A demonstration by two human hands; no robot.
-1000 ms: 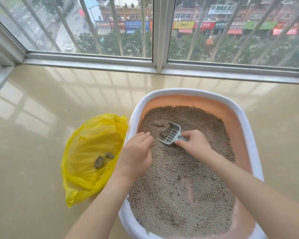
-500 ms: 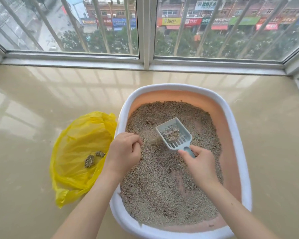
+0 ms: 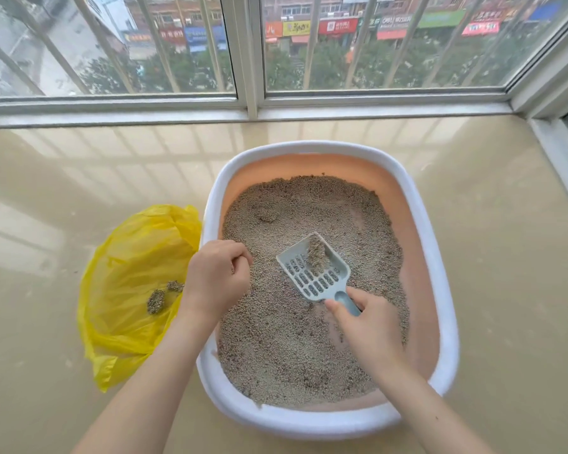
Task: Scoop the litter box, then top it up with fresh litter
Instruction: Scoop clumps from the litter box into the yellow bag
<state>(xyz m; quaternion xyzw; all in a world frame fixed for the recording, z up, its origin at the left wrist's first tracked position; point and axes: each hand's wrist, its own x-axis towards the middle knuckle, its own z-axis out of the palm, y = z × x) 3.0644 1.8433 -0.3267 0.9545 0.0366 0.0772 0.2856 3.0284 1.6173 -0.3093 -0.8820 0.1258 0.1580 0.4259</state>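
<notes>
The glossy beige tiled floor (image 3: pixel 505 257) carries everything, running up to the barred window (image 3: pixel 250 54). On it sits the litter box (image 3: pixel 446 322), a rounded oblong tub with a thick white rim and smooth peach inner walls, filled with coarse grey-brown granular litter (image 3: pixel 292 355) that lies thin enough near the right wall to bare patches of the base. Just beside its left rim lies a crinkled yellow plastic bag (image 3: pixel 128 273), its mouth spread open, with two rough clumps (image 3: pixel 156 301) inside. The right hand (image 3: pixel 364 329) grips the handle of a pale blue-grey slotted scoop (image 3: pixel 315 276), raised above the litter with one oblong clump (image 3: pixel 316 255) resting on its grid. The left hand (image 3: pixel 215 280) hovers at the box's left edge with fingers curled in; whether it pinches anything, I cannot tell. The step in hand looks like sifting: a gentle side-to-side shake over the box should let loose grains drop through the slots, and the scoop is best kept level while crossing the rim so the crumbly clump reaches the bag whole. A small mound (image 3: pixel 265 217) near the far left may be another clump.
</notes>
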